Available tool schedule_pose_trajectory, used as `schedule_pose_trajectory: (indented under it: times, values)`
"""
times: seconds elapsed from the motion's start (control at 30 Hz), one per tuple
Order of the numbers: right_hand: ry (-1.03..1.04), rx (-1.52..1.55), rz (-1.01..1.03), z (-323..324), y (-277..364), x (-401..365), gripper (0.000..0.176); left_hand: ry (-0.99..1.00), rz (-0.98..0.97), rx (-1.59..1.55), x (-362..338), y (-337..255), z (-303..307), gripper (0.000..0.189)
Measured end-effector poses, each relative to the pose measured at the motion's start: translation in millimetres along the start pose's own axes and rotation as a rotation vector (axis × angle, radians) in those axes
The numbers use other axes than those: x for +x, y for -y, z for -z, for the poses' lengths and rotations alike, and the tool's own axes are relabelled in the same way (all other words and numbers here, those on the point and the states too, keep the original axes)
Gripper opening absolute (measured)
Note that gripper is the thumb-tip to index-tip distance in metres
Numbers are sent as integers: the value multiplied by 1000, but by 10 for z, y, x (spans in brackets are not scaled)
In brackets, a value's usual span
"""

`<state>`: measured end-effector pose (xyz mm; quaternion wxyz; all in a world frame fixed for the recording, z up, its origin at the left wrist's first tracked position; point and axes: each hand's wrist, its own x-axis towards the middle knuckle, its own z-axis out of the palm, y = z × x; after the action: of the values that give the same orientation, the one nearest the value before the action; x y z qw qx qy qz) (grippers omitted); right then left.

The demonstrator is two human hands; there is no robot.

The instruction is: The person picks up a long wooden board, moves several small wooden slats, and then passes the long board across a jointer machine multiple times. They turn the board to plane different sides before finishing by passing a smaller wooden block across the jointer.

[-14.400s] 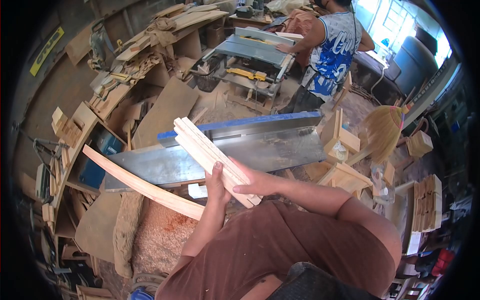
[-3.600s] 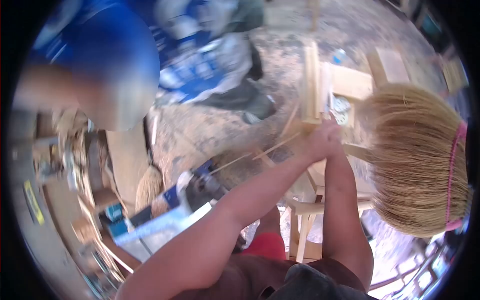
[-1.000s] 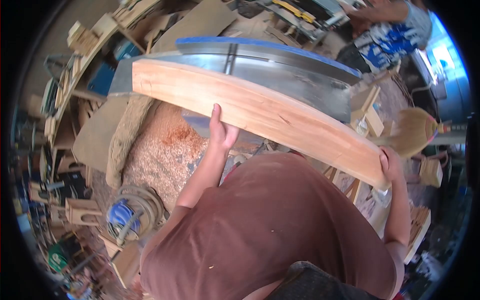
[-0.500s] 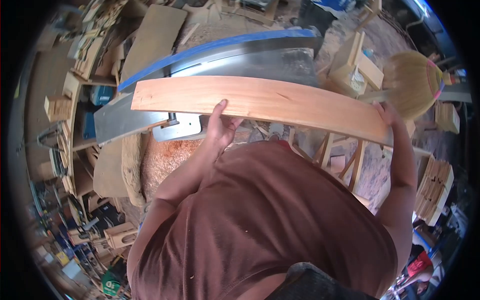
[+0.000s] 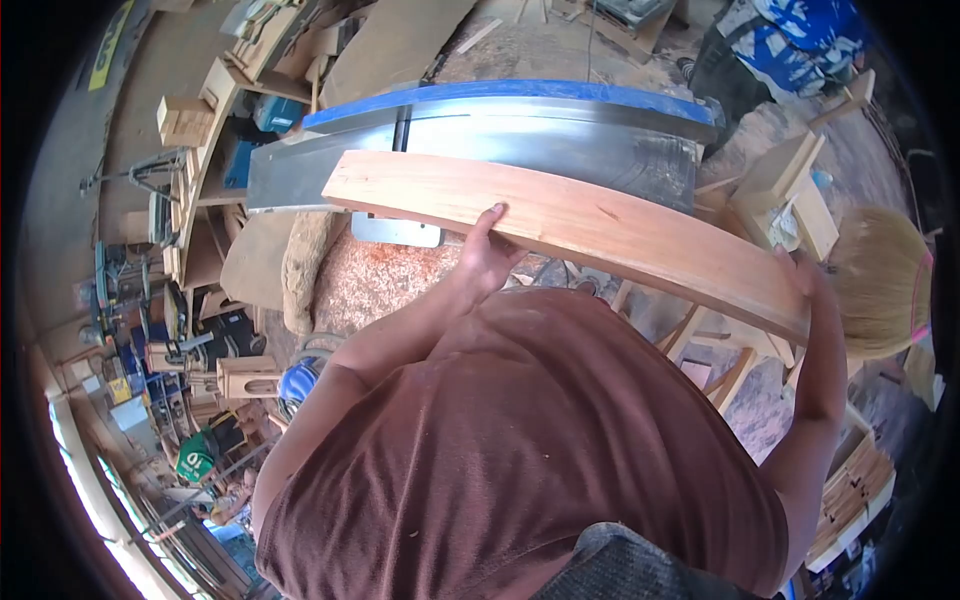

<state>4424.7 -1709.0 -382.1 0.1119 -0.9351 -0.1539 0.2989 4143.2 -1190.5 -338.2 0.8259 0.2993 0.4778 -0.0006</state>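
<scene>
A long, pale reddish wooden board [image 5: 580, 220] is held across my front, its right end lower in the picture than its left. My left hand [image 5: 488, 258] grips the near edge left of the middle, thumb on the top face and fingers beneath. Around the right end is my right hand [image 5: 808, 280], its fingers partly hidden. Behind the board lies the metal bed of a jointer [image 5: 560, 140], with a blue-topped fence [image 5: 520, 90] along its far side. The board's left end overlaps the bed in this view.
Wood shavings [image 5: 375, 262] cover the floor under the machine. A straw broom [image 5: 880, 285] stands at the right, near a wooden box [image 5: 775, 190]. Shelves with timber [image 5: 210, 170] line the left. A person in blue and white clothing [image 5: 805, 40] is at the back right.
The view has shifted, so the jointer and surroundings appear elsewhere. The board's right end has dipped and more of its near edge shows. Both hands keep their hold.
</scene>
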Motion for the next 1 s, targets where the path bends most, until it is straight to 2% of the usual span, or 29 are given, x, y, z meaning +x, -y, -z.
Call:
schedule_pose_trajectory:
  times: [0.07,0.13,0.23,0.27,0.3,0.33,0.37,0.4,0.43,0.47,0.5,0.57,0.6,0.67,0.7,0.73,0.77,0.8,0.83,0.87,0.9,0.93,0.97,1.0]
  values:
    - [-57,30,63,-22,-47,140,77,-25,11,-3,30,4,16,76]
    - [152,-44,-35,100,172,247,81,-50,-12,8,84,-6,18,79]
    - [244,-77,-102,260,379,316,86,-88,22,79,100,-33,-57,81]
    - [107,-40,-50,201,362,335,86,-90,21,86,143,-12,-67,82]
    - [109,-1,-113,182,329,453,81,-91,22,96,190,-2,-39,82]
    - [157,181,11,385,724,254,71,-37,27,81,208,5,-6,84]
    - [142,241,354,321,864,227,58,21,36,68,256,5,35,86]
    - [-65,319,336,209,1249,-54,59,27,79,22,419,-18,203,86]
    - [-165,181,599,211,1545,-257,72,24,121,-23,556,33,299,86]
    - [-80,173,606,119,1876,-411,79,-40,74,29,405,27,74,84]
    - [-280,-70,765,-229,2007,-477,84,-107,14,77,223,-36,-145,82]
    - [-533,-406,740,-738,2168,-414,83,-44,9,110,157,-46,-175,80]
    - [-539,-409,716,-723,2162,-417,83,-11,-21,115,157,-81,-162,78]
    - [-338,-244,660,-602,2107,-332,73,-39,36,37,314,-129,-95,73]
    - [-340,-241,651,-520,2065,-281,73,-88,90,-41,307,-154,-109,68]
    - [-190,-229,585,-370,1994,-193,70,-96,241,-8,283,-204,-129,59]
    - [-43,-220,520,-180,1928,-106,68,-83,241,-8,173,-268,-227,59]
    - [-51,-231,515,35,1860,-78,68,34,73,327,25,-320,-310,51]
    - [36,-195,495,266,1783,-80,66,144,-103,654,-55,-345,-330,43]
    - [126,-160,477,481,1711,-84,63,227,-433,892,143,-399,-151,29]
    - [116,-145,466,672,1667,-92,64,193,-860,1123,412,-444,59,31]
    - [116,-125,470,779,1620,-62,65,-14,-1212,1555,33,-587,-325,42]
    - [159,-11,457,818,1448,86,69,16,-1501,1592,115,-703,-327,52]
    - [212,95,465,861,1275,323,72,-46,-1522,1710,213,-811,-330,60]
